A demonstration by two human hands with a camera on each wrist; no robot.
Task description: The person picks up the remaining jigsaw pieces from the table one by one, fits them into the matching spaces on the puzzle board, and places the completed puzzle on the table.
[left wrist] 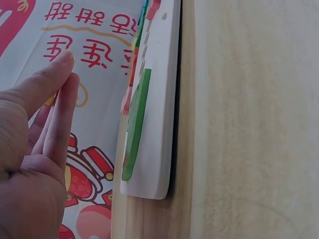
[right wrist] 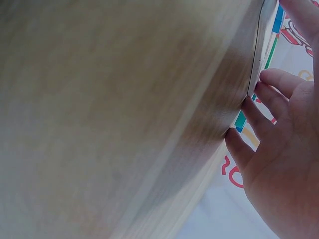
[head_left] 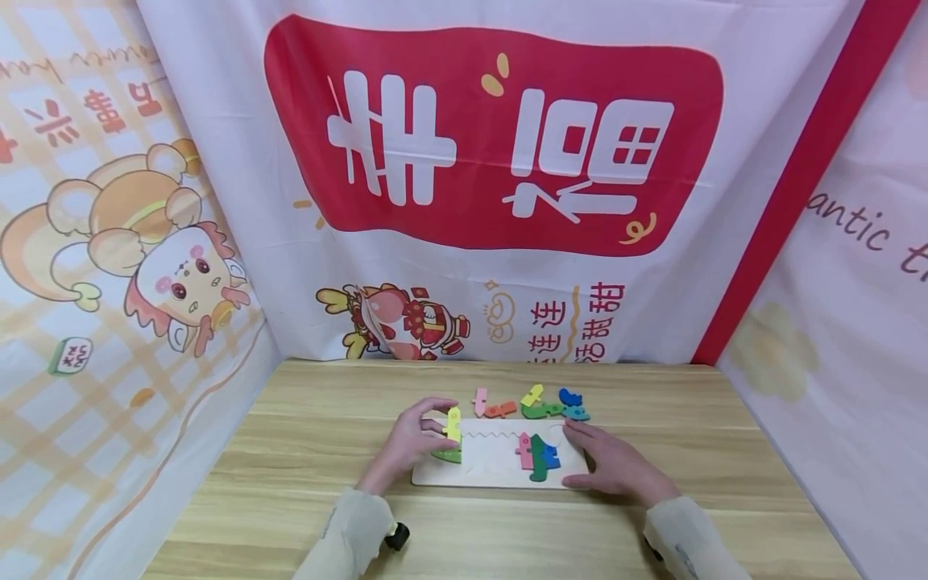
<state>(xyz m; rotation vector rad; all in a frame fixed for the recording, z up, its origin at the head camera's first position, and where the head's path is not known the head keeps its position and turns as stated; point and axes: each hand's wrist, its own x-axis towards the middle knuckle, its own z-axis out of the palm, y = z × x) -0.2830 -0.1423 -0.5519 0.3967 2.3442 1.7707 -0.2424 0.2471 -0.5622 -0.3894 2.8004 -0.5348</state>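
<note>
My left hand (head_left: 415,441) pinches a yellow puzzle piece (head_left: 453,422) between thumb and fingers, above the left end of a white puzzle board (head_left: 493,474). In the left wrist view the fingers hide most of that piece. A green puzzle piece (left wrist: 137,124) lies on the board just below this hand. Toward the board's right end sit a pink piece (head_left: 524,451), a dark green piece (head_left: 538,459) and a blue piece (head_left: 552,457). My right hand (head_left: 605,459) rests at the board's right end, its extended fingers (right wrist: 279,82) touching the edge and the thumb near the front corner.
Behind the board on the wooden table (head_left: 326,427) lie several loose pieces: a pink one (head_left: 480,400), an orange one (head_left: 500,409), a yellow one (head_left: 532,395), a green one (head_left: 540,411) and a dark blue one (head_left: 570,396). A printed cloth (head_left: 493,306) hangs behind the table.
</note>
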